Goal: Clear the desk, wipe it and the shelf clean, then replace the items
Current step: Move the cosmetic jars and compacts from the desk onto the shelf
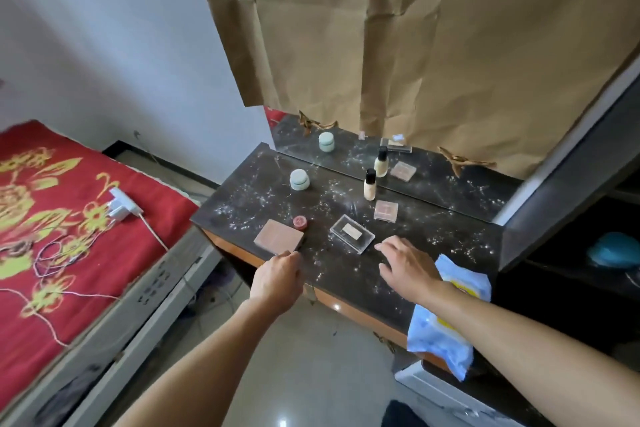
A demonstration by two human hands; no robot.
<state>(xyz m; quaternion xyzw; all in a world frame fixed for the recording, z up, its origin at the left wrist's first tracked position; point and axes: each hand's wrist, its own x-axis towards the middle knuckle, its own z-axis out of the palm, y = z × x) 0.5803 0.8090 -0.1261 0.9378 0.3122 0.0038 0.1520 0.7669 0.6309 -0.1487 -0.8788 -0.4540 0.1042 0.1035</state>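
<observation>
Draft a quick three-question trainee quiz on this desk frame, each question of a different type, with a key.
1. True or false: the desk has already been wiped clean.
2. Which thing lies nearest the fingertips of the right hand? A) green jar B) clear case C) capped bottle
3. Fill in: the left hand is at the near edge of the ___ flat box.
Key: 1 false, white specks cover it; 2 B; 3 pink.
</observation>
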